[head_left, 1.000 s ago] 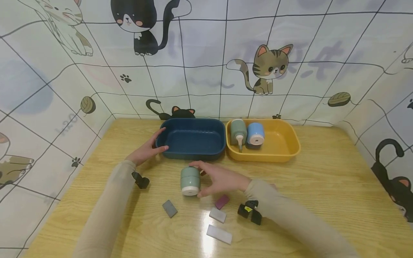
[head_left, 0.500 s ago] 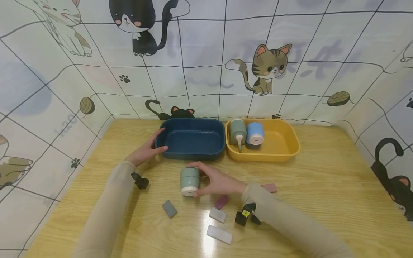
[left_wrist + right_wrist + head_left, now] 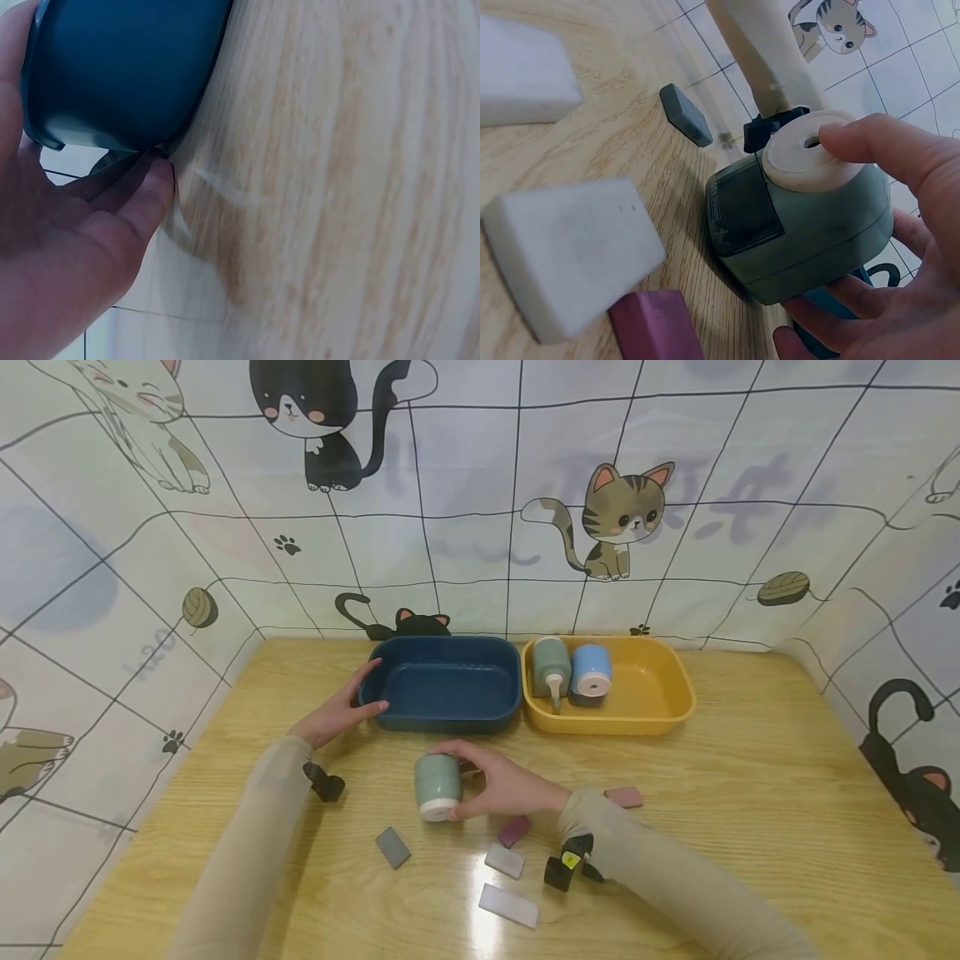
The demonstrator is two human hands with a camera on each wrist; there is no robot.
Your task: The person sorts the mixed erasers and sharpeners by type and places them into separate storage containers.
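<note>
A green pencil sharpener (image 3: 437, 787) with a round, holed white front is gripped by my right hand (image 3: 510, 785). In the right wrist view, the thumb presses that white front (image 3: 810, 154) and the other fingers reach behind the body. The sharpener looks tilted there; whether it is off the table, I cannot tell. My left hand (image 3: 337, 710) holds the left end of a dark blue bin (image 3: 450, 724), thumb at the near corner and fingers round the far one. The bin has nothing in it.
Right of the blue bin, a yellow bin (image 3: 615, 725) holds another green pencil sharpener (image 3: 551, 667) and a blue one (image 3: 592, 668). Eraser-like blocks lie nearby: grey (image 3: 393, 847), purple (image 3: 514, 831), pink (image 3: 624, 797) and two white, one short (image 3: 505, 860), one long (image 3: 508, 906).
My right thumb has closed in on the sharpener's white front. The sharpener has since shifted slightly toward me and left, with the hand following. The left hand stays on the blue bin.
</note>
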